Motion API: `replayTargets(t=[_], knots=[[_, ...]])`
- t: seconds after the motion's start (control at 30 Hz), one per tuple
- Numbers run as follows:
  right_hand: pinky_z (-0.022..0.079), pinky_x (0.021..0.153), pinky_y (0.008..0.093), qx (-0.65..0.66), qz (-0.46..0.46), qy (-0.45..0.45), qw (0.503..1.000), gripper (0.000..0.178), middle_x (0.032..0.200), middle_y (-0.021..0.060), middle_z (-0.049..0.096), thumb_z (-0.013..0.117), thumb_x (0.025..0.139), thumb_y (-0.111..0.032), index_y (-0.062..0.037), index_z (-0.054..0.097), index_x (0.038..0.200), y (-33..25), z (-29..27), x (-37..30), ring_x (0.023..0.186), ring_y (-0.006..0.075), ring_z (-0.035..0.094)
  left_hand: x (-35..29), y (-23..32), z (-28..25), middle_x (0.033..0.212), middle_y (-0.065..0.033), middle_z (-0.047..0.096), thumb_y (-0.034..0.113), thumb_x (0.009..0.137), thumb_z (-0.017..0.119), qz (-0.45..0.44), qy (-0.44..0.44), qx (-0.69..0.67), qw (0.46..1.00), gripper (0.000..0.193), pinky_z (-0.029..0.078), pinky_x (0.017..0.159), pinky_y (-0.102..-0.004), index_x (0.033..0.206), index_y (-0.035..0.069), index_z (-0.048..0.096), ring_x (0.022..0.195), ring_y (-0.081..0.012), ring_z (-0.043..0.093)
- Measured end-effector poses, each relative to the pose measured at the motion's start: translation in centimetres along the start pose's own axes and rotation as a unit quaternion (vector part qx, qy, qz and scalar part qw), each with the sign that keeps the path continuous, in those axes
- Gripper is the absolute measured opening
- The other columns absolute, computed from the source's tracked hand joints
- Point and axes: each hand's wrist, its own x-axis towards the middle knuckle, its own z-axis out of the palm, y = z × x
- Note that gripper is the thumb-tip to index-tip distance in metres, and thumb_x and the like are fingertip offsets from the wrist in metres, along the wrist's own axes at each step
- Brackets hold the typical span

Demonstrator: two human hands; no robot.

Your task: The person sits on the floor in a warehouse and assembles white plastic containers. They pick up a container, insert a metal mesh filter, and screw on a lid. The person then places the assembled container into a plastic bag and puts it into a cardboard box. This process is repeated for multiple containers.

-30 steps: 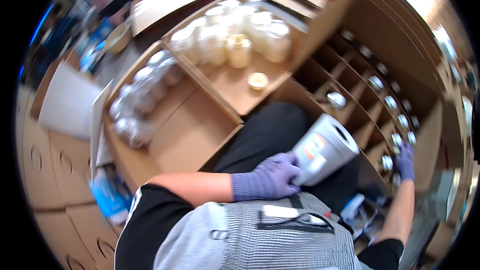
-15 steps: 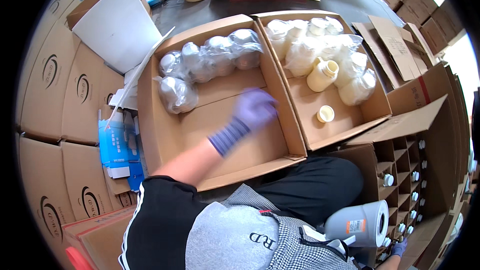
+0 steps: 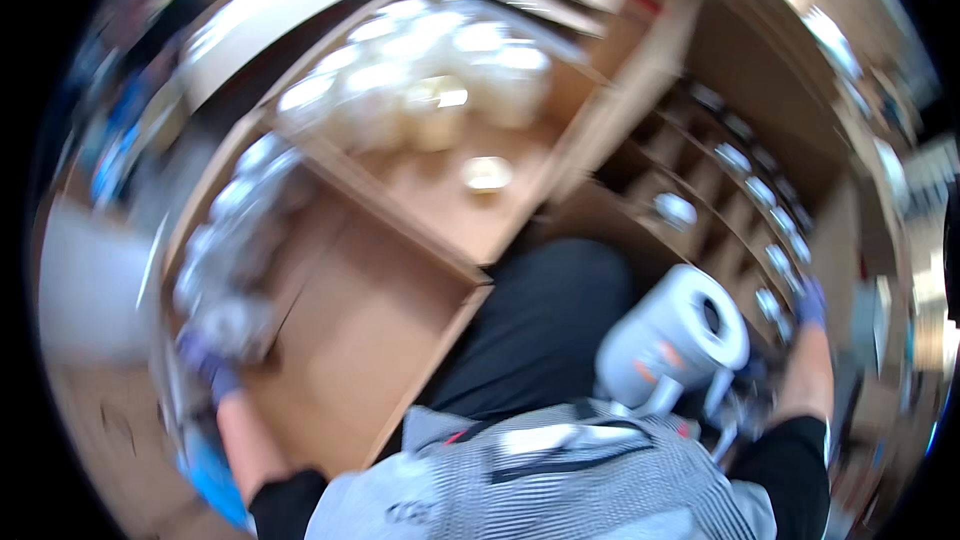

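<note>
My left hand [image 3: 207, 358], in a purple glove, is at the left wall of the left cardboard box [image 3: 365, 320], beside the nearest plastic-wrapped jar [image 3: 237, 326]. Blur hides its fingers, so whether it grips the wall or the jar is unclear. My right hand [image 3: 812, 302], also gloved, is at the right side of a divided carton [image 3: 640, 155] that holds several white-capped bottles [image 3: 675, 210]. Its fingers are smeared too. Between the hands, a second box [image 3: 460, 225] holds several wrapped cream bottles [image 3: 510, 85], an unwrapped cream bottle [image 3: 435, 115] and a small cream cup-like piece [image 3: 487, 174].
A grey-white cylindrical device [image 3: 670, 335] with a dark hole in its end stands by my lap, next to the divided carton. A white panel [image 3: 95, 280] leans at the left. Open carton flaps [image 3: 640, 70] rise between the second box and the divided carton.
The view has swung to the right and blurred. My left hand has gone from over the left box's middle to its left wall. My right hand remains by the divided carton.
</note>
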Motion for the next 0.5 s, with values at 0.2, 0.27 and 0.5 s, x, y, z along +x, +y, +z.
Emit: replayTargets(t=[0.2, 0.27, 0.5], knots=[[0.045, 0.108, 0.0439, 0.006, -0.043, 0.068, 0.997, 0.031, 0.129, 0.0205, 0.059, 0.057, 0.081, 0.000, -0.0069, 0.066, 0.110, -3.1, -0.7, -2.9, 0.124, 0.0418, 0.054, -0.1, 26.5, -9.7, 0.147, -0.0234, 0.054, 0.017, 0.107, 0.046, 0.284, 0.055, -0.170, 0.942, 0.043, 0.036, 0.118, -0.0431, 0.141, -0.008, 0.053, 0.136, -0.0353, 0.051], [0.043, 0.110, 0.0439, 0.017, -0.048, 0.084, 0.995, 0.039, 0.132, 0.0201, 0.058, 0.056, 0.080, 0.001, -0.0069, 0.064, 0.117, -3.4, 0.6, -2.6, 0.126, 0.0415, 0.053, -3.1, 39.9, -15.5, 0.149, -0.0230, 0.051, 0.016, 0.108, 0.043, 0.266, 0.006, -0.287, 0.920, 0.043, 0.034, 0.118, -0.0434, 0.142, -0.007, 0.053, 0.138, -0.0359, 0.049], [0.036, 0.119, 0.0450, 0.296, -0.179, 0.067, 0.936, 0.068, 0.153, 0.0181, 0.046, 0.066, 0.084, -0.010, -0.0104, 0.048, 0.149, -13.7, -11.0, -4.8, 0.143, 0.0367, 0.043, -7.1, 62.3, -27.1, 0.144, -0.0223, 0.056, 0.036, 0.103, 0.051, 0.497, -0.183, -0.459, 0.713, 0.054, 0.039, 0.113, -0.0419, 0.138, -0.005, 0.057, 0.132, -0.0337, 0.054]])
